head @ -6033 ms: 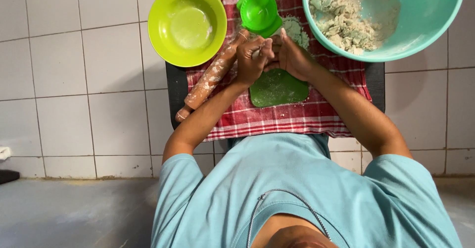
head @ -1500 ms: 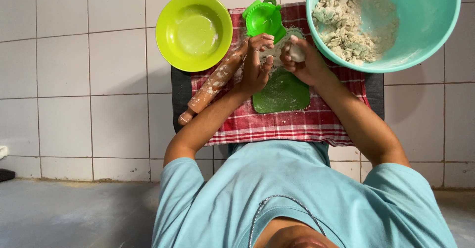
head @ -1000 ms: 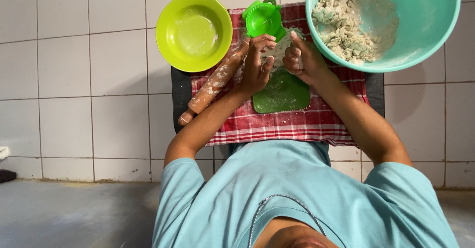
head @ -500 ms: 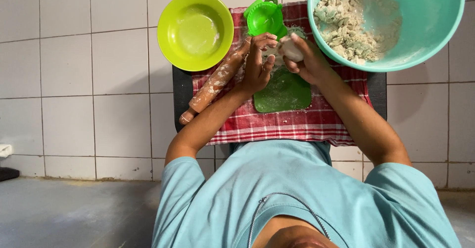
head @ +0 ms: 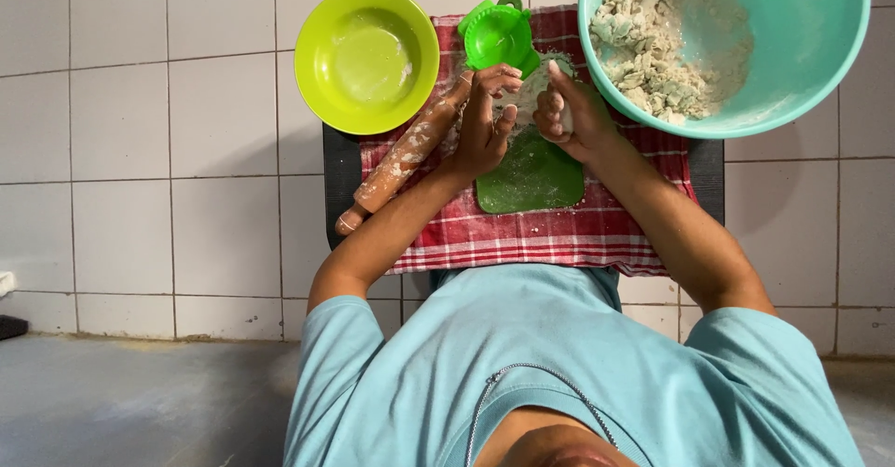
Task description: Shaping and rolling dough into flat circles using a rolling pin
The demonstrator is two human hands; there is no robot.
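Lime bowl (head: 366, 59) on tiles, floured rolling pin (head: 403, 154) on checked cloth (head: 550, 236), left hand (head: 485, 127) loosely spread, green mat (head: 533, 176) beneath, right hand (head: 571, 113) curled around pale dough lump (head: 564, 117), teal bowl (head: 811, 48) of crumbly dough.

Round lime-green plastic bowl (head: 366, 59): glossy, smooth, faint floury film inside. Large round turquoise plastic bowl (head: 792, 48): smooth, satin sheen; holds crumbly, matt, rough off-white dough (head: 653, 52). Small bright-green plastic press (head: 499, 36): glossy. Flat dark-green plastic mat (head: 531, 173): matt, flour-speckled. Brown wooden rolling pin (head: 406, 155): matt, dusted white. Red-and-white checked woven cloth (head: 559, 234): soft, matt. White ceramic floor tiles (head: 140, 103): smooth, slight gloss.
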